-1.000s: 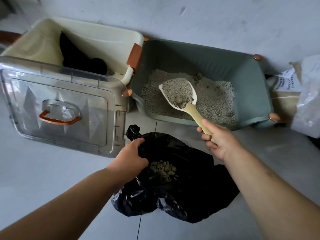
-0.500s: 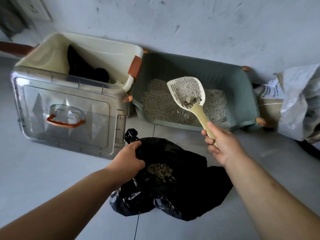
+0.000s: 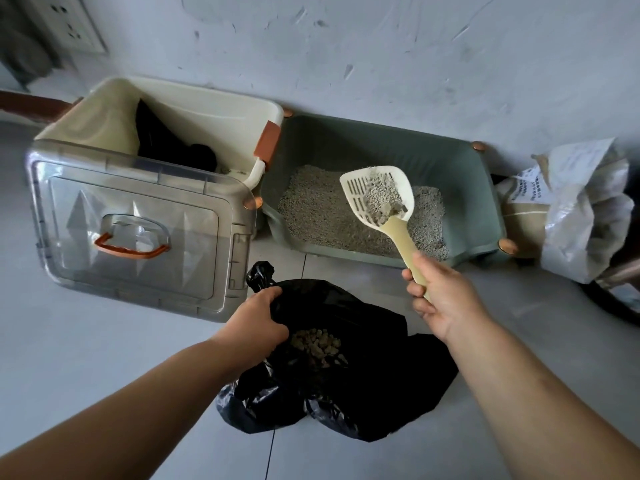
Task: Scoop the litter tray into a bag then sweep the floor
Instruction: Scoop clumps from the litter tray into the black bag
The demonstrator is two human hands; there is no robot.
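Mostly grey tiled floor (image 3: 86,358) and a scuffed grey wall (image 3: 415,64) here. The biggest thing is the cream storage bin (image 3: 194,109) on the left against the wall, with something black inside. Its clear lid (image 3: 138,230), which has an orange handle, leans on the bin's front, and its right corner ends just beside the bag.

The green litter tray (image 3: 485,188) sits right up against the bin, also at the wall, with grey litter (image 3: 322,209) across its bottom. The black bag (image 3: 381,375) is on the floor in front of both, mouth open. A crumpled white sack (image 3: 581,216) sits close to the tray's right end.

The scoop (image 3: 377,199) is up in the air over the tray's right half, slotted head loaded with litter and a clump or two. Only the tray's front rim and a strip of floor lie between it and the bag.

The right hand (image 3: 443,299) is wrapped around the end of the scoop handle. The left hand (image 3: 256,317) has its fingers curled into the bag's left edge, gripping the plastic. Pale clumps (image 3: 317,342) lie in the bag, and there's a wall socket (image 3: 69,26) top left.
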